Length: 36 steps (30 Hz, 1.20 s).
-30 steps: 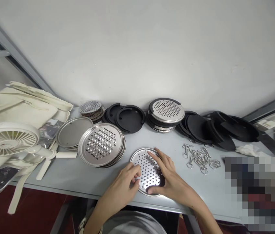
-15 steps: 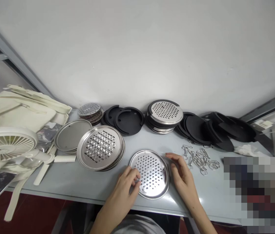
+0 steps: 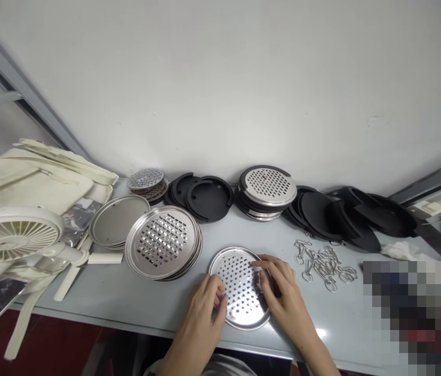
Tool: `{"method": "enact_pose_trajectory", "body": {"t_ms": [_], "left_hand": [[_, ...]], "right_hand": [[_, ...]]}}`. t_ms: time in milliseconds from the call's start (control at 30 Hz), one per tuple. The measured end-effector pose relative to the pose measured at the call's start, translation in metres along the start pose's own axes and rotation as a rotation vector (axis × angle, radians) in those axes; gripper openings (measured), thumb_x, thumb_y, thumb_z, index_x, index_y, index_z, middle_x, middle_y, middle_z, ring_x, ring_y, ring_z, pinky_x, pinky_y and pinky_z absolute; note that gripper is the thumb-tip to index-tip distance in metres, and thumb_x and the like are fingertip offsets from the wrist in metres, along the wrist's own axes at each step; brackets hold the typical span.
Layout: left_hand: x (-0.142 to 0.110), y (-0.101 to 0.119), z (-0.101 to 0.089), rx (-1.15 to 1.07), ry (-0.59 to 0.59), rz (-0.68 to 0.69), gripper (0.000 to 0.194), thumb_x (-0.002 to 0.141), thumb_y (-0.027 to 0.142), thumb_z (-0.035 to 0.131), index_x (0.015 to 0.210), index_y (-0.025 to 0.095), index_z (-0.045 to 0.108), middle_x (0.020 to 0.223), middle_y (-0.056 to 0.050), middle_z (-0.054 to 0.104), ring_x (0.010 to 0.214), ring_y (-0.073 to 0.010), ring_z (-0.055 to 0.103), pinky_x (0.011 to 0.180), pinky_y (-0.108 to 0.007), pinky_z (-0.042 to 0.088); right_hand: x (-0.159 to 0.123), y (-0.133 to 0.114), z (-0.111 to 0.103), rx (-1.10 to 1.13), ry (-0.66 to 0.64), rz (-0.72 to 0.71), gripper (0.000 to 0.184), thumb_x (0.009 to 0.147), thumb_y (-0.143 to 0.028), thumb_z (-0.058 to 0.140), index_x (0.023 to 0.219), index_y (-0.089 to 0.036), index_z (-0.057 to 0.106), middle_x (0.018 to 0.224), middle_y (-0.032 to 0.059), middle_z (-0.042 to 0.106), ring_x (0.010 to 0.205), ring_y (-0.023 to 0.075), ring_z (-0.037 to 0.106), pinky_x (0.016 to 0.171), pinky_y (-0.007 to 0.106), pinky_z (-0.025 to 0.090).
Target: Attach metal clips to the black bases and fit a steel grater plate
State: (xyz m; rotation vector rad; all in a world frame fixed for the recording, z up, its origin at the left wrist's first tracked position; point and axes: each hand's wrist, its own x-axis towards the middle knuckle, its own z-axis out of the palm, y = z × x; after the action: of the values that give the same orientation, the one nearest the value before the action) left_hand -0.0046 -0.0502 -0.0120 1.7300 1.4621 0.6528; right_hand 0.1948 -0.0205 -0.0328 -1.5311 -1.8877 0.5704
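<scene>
A round perforated metal grater plate point(image 3: 239, 282) lies flat on the table in front of me. My left hand point(image 3: 206, 305) is at its left rim, fingers curled, with thumb and index tips close together over the plate. Whether something is pinched there is hidden. My right hand point(image 3: 283, 290) reaches over the right rim, fingers stretched out and thumb apart, its fingertips at the plate's upper right. To the left is a stack of similar grater plates point(image 3: 165, 243). Right of my right hand lies a loose pile of metal wire clips point(image 3: 324, 263).
Along the wall stand small grater discs point(image 3: 145, 178), black round holders point(image 3: 210, 198), a stack of graters in black rims point(image 3: 269, 185) and black pans point(image 3: 320, 214). Plain metal plates point(image 3: 118, 222), a cream fan point(image 3: 14, 235) and cream bags point(image 3: 40, 175) occupy the left side.
My right hand has moved left, from beside the grater plate to over its right edge. My left hand stays at the left rim. The view has shifted slightly.
</scene>
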Motion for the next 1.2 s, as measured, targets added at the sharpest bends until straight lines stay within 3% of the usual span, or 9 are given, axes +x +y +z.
{"method": "enact_pose_trajectory", "body": {"t_ms": [267,567,733,867,1000,1067,1200], "left_hand": [[0.0,0.0,0.005,0.035,0.024,0.017,0.017,0.094,0.018,0.032,0.08,0.021,0.041,0.082,-0.002,0.052,0.077,-0.0167,0.052,0.068,-0.027,0.041],[0.002,-0.01,0.008,-0.024,0.066,0.044,0.014,0.093,0.017,0.036,0.081,0.02,0.044,0.078,-0.001,0.051,0.073,-0.014,0.053,0.068,-0.025,0.042],[0.003,-0.013,0.009,0.005,0.114,0.091,0.015,0.092,0.015,0.036,0.084,0.02,0.047,0.082,-0.003,0.055,0.076,-0.0145,0.056,0.069,-0.025,0.045],[-0.008,0.0,-0.01,0.051,0.16,0.236,0.019,0.094,0.017,0.036,0.085,0.022,0.052,0.082,-0.003,0.058,0.078,-0.0144,0.057,0.072,-0.024,0.047],[-0.019,0.008,-0.047,0.145,0.332,0.305,0.017,0.094,0.017,0.04,0.09,0.023,0.055,0.084,-0.003,0.059,0.081,-0.0138,0.058,0.076,-0.023,0.047],[-0.018,0.003,-0.065,0.253,0.403,0.31,0.013,0.093,0.019,0.046,0.096,0.025,0.056,0.09,-0.003,0.06,0.088,-0.0151,0.058,0.082,-0.025,0.047],[-0.009,-0.014,-0.085,0.409,0.432,0.306,0.016,0.092,0.024,0.05,0.106,0.025,0.057,0.1,-0.003,0.059,0.096,-0.0168,0.056,0.087,-0.028,0.047]], "right_hand": [[0.013,-0.006,-0.006,0.029,-0.059,-0.018,0.02,0.095,-0.032,0.042,0.105,-0.027,0.059,0.118,0.0085,0.052,0.114,0.0274,0.048,0.096,0.047,0.041],[0.072,-0.012,-0.009,-0.043,-0.31,-0.248,0.019,0.094,-0.022,0.045,0.104,-0.025,0.061,0.098,0.0064,0.058,0.091,0.0224,0.055,0.084,0.041,0.046],[0.084,-0.001,-0.001,-0.042,-0.298,-0.269,0.015,0.093,-0.019,0.045,0.097,-0.022,0.059,0.095,0.0061,0.059,0.091,0.0222,0.056,0.083,0.039,0.048],[0.078,0.007,0.002,-0.031,-0.18,-0.18,0.015,0.094,-0.023,0.043,0.103,-0.022,0.055,0.095,0.0069,0.058,0.087,0.0225,0.059,0.079,0.039,0.05],[0.075,0.009,0.003,-0.019,-0.132,-0.087,0.016,0.093,-0.029,0.043,0.105,-0.024,0.053,0.088,0.0048,0.059,0.072,0.0205,0.061,0.067,0.035,0.053],[0.076,0.008,0.002,-0.016,-0.123,-0.072,0.015,0.093,-0.031,0.045,0.102,-0.024,0.054,0.088,0.0051,0.06,0.07,0.0202,0.061,0.064,0.035,0.053],[0.077,0.007,0.001,-0.013,-0.124,-0.07,0.015,0.093,-0.031,0.044,0.099,-0.023,0.055,0.092,0.006,0.061,0.073,0.0203,0.063,0.066,0.035,0.053]]}}
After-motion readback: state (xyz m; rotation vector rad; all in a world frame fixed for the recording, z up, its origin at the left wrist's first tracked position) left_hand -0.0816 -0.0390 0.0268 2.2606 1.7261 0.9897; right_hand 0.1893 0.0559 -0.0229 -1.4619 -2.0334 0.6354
